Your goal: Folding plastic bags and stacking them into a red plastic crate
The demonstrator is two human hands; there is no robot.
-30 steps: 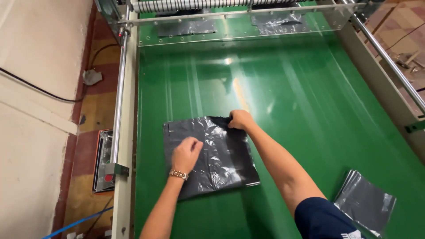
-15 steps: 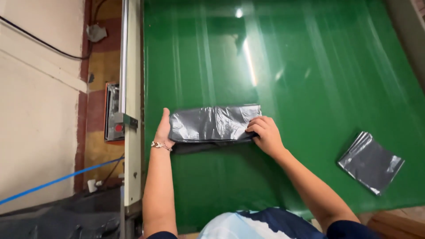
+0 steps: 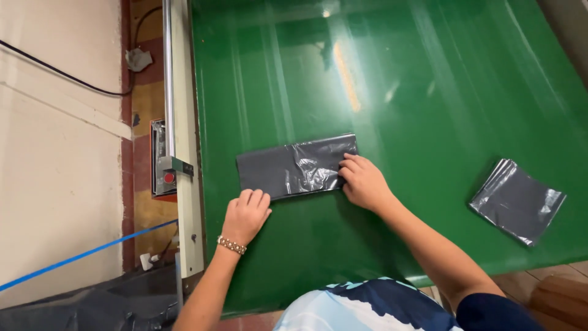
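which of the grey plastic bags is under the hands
The folded grey bag mid-table, with the right hand pressing its end; the small grey stack lies untouched at the right edge.

Bright overhead glare streaking the glossy green table [image 3: 429, 122]; sharp focus, soft shadows.

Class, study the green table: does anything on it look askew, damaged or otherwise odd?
Nothing stands out. The folded bag lies slightly tilted and crinkled under the right hand; the bag stack sits angled near the table edge.
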